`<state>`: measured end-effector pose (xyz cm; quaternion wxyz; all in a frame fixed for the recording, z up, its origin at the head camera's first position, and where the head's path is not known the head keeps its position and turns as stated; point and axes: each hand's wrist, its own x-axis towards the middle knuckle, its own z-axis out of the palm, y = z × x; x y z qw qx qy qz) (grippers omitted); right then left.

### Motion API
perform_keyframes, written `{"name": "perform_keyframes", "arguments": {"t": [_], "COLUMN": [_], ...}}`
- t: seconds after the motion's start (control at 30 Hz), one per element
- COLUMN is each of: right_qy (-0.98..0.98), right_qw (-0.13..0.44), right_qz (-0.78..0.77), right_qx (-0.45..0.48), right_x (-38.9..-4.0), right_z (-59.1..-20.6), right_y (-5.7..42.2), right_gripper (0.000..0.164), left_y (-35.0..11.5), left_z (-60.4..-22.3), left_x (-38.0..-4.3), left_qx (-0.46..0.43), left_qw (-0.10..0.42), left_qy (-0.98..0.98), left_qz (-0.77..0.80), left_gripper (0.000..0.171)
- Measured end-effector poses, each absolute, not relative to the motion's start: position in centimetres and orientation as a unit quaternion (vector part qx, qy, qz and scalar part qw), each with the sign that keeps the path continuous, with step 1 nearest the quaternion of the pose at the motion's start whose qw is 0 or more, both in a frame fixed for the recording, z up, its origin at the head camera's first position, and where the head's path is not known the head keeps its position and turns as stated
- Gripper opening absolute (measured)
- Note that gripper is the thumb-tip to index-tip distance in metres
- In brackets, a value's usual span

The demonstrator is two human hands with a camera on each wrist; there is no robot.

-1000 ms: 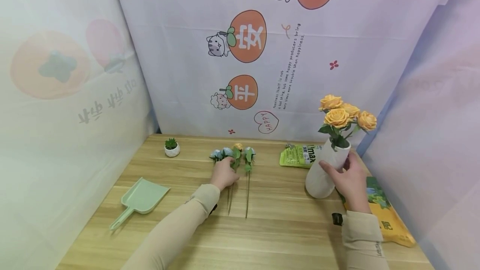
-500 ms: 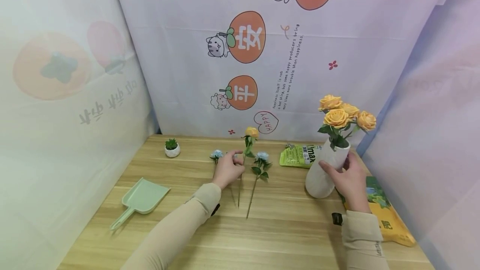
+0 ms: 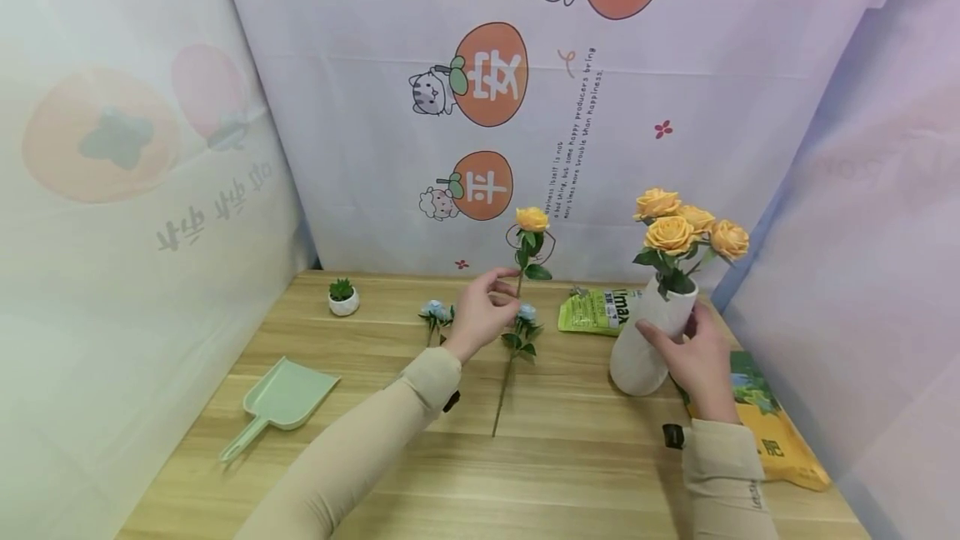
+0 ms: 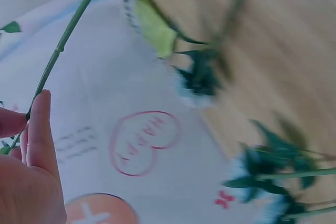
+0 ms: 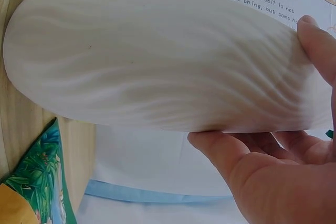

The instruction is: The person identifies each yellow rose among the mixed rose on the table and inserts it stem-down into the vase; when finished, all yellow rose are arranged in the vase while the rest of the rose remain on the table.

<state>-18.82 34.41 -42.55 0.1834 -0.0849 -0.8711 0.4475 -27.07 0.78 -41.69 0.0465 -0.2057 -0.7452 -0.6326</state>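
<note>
Between thumb and fingers, my left hand (image 3: pixel 482 312) pinches the stem (image 4: pixel 63 40) of a single yellow rose (image 3: pixel 532 220), its bloom raised above the back of the table. My right hand (image 3: pixel 697 357) grips a white ribbed vase (image 3: pixel 643 348) around its upper side, and the vase leans to the right. Several yellow roses (image 3: pixel 670 235) stand in its mouth. Below my left hand, a blue flower (image 3: pixel 527 313) lies on the table. More blue flowers (image 3: pixel 435 311) lie left of it, partly hidden by the hand. In the left wrist view the yellow bloom is out of frame.
A green dustpan (image 3: pixel 283 394) lies at the left, with a small potted succulent (image 3: pixel 343 298) behind it. A green packet (image 3: pixel 596 312) lies at the back, left of the vase. An orange-and-green bag (image 3: pixel 783 432) lies at the right edge. Printed cloth walls (image 3: pixel 360 123) surround the table.
My left hand has picked the yellow rose out from among the blue flowers and moved it up and to the right. One blue flower shifted right. The right hand keeps its hold on the vase.
</note>
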Motion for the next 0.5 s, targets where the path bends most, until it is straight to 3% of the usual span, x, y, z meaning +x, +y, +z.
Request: {"name": "perform_keyframes", "arguments": {"t": [0.5], "right_qy": [-0.867], "right_qw": [0.174], "right_qz": [0.456], "right_qx": [-0.097], "right_x": [-18.8], "right_z": [-42.4], "right_y": [34.3], "right_gripper": [0.103], "left_y": [10.0], "left_z": [-31.8], "left_x": [-27.5], "left_qx": [-0.266], "left_qw": [0.122], "left_qy": [-0.601], "left_qz": [-0.743], "left_gripper": [0.049]}}
